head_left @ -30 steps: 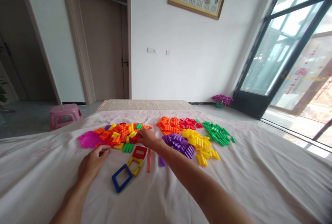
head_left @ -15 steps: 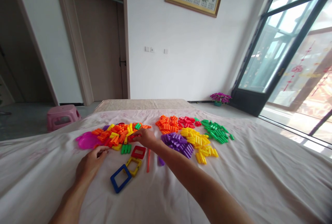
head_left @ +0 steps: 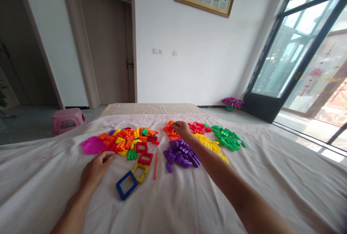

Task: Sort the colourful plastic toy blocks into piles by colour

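My right hand point(head_left: 182, 129) is over the pile of orange plastic tube pieces point(head_left: 168, 132), fingers drawn together. Whatever may be between its fingertips is too small to make out. Just below this hand lies a heap of purple tube pieces point(head_left: 183, 152), and its forearm partly covers the yellow pieces point(head_left: 207, 143). My left hand point(head_left: 99, 162) rests at the near left edge of a mixed heap point(head_left: 126, 141), mostly orange with some yellow, green and red. Its fingers are curled inward, and their contents are hidden. A pink plastic dish point(head_left: 93, 145) sits left of that heap.
Red pieces point(head_left: 197, 128) and green pieces point(head_left: 227, 138) lie at the right. Nearer me are two red square frames point(head_left: 146, 159), a yellow frame point(head_left: 143, 178), a blue frame point(head_left: 119, 191) and a thin orange stick point(head_left: 155, 167). A pink stool point(head_left: 67, 120) stands beyond the cloth.
My right hand has moved right, from the mixed heap to the orange pile. A second red frame and red pieces beside the mixed heap now show. The left hand stays nearly still.
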Tool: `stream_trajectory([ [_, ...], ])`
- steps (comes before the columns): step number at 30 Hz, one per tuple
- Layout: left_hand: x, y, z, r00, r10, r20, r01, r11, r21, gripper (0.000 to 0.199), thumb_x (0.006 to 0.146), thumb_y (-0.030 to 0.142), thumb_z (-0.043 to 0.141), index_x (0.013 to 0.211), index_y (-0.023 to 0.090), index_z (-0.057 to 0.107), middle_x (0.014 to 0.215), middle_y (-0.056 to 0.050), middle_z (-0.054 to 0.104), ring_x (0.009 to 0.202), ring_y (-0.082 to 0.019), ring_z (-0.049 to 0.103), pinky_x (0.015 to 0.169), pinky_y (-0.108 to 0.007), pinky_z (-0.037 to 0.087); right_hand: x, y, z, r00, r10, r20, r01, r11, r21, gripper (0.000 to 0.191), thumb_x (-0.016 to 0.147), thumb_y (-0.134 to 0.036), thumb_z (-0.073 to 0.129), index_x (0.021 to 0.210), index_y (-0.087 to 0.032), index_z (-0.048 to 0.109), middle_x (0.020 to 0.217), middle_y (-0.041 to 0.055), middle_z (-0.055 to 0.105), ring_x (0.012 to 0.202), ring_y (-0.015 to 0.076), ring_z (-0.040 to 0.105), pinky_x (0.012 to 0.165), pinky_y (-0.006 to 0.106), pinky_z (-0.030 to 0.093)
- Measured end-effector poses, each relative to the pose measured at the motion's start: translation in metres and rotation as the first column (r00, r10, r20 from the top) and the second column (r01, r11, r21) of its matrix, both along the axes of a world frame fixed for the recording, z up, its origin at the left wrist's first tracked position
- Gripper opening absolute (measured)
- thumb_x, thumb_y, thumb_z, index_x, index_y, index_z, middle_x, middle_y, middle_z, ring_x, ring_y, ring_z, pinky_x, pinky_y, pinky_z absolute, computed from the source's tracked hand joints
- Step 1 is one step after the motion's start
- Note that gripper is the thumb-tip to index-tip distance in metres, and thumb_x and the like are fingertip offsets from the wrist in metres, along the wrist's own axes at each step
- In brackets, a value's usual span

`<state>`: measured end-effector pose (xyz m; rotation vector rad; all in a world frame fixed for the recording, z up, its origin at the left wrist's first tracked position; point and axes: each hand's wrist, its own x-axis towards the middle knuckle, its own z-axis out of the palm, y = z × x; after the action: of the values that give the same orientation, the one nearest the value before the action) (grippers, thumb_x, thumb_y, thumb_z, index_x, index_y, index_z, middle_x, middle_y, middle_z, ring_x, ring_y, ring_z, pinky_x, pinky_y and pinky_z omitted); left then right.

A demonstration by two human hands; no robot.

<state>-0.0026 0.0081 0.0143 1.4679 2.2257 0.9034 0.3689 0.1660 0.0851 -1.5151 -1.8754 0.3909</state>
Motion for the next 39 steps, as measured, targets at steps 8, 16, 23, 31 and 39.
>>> stream_trajectory([
  [8, 0.0, 0.001, -0.001, 1.0, 0.021, -0.011, -0.021, 1.0, -0.015, 0.036, 0.084, 0.051, 0.05, 0.105, 0.031, 0.071, 0.104, 0.0, 0.076, 0.091, -0.023, 0.068, 0.073, -0.029, 0.046, 0.126, 0.024, 0.036, 0.928, -0.35, 0.127, 0.348, 0.937, 0.037, 0.03, 0.078, -0.018, 0.059, 0.1, -0.014, 0.078, 0.093, 0.011, 0.076, 0.092, 0.0214, 0.068, 0.078, 0.025, 0.046],
  [16, 0.001, -0.001, 0.002, 1.0, 0.005, -0.018, -0.005, 1.0, 0.013, 0.036, 0.083, 0.05, 0.052, 0.103, 0.029, 0.073, 0.104, -0.002, 0.077, 0.089, -0.023, 0.07, 0.071, -0.029, 0.047, 0.113, 0.017, 0.027, 0.936, -0.334, 0.109, 0.334, 0.942, 0.021, 0.046, 0.084, -0.012, 0.049, 0.126, -0.014, 0.068, 0.11, 0.0106, 0.075, 0.1, 0.017, 0.068, 0.086, 0.024, 0.048],
  [23, 0.0, 0.0, -0.003, 1.0, -0.006, -0.026, 0.008, 0.998, 0.055, 0.034, 0.084, 0.046, 0.052, 0.103, 0.028, 0.073, 0.102, -0.001, 0.078, 0.09, -0.021, 0.07, 0.071, -0.026, 0.047, 0.013, -0.025, 0.012, 0.968, 0.056, 0.246, -0.055, 0.998, -0.012, 0.025, 0.086, -0.024, 0.06, 0.104, -0.025, 0.078, 0.106, 0.0021, 0.076, 0.098, 0.0182, 0.069, 0.082, 0.024, 0.048],
  [31, 0.0, 0.0, -0.001, 1.0, 0.006, -0.006, -0.006, 1.0, 0.029, 0.034, 0.084, 0.047, 0.053, 0.104, 0.029, 0.073, 0.102, -0.001, 0.077, 0.088, -0.021, 0.07, 0.07, -0.026, 0.047, -0.064, -0.063, -0.006, 0.785, 0.17, 0.596, -0.185, 0.982, -0.037, 0.032, 0.093, -0.043, 0.058, 0.105, -0.019, 0.075, 0.105, 0.011, 0.074, 0.1, 0.0253, 0.067, 0.083, 0.031, 0.047],
  [39, 0.001, -0.002, 0.002, 1.0, -0.001, -0.013, 0.002, 0.999, 0.034, 0.033, 0.084, 0.046, 0.053, 0.103, 0.028, 0.073, 0.102, -0.001, 0.078, 0.089, -0.021, 0.07, 0.071, -0.026, 0.047, -0.074, -0.057, -0.012, 0.719, 0.158, 0.677, -0.178, 0.983, -0.04, 0.027, 0.093, -0.035, 0.058, 0.108, -0.018, 0.073, 0.109, 0.0127, 0.073, 0.105, 0.0266, 0.066, 0.088, 0.033, 0.046],
])
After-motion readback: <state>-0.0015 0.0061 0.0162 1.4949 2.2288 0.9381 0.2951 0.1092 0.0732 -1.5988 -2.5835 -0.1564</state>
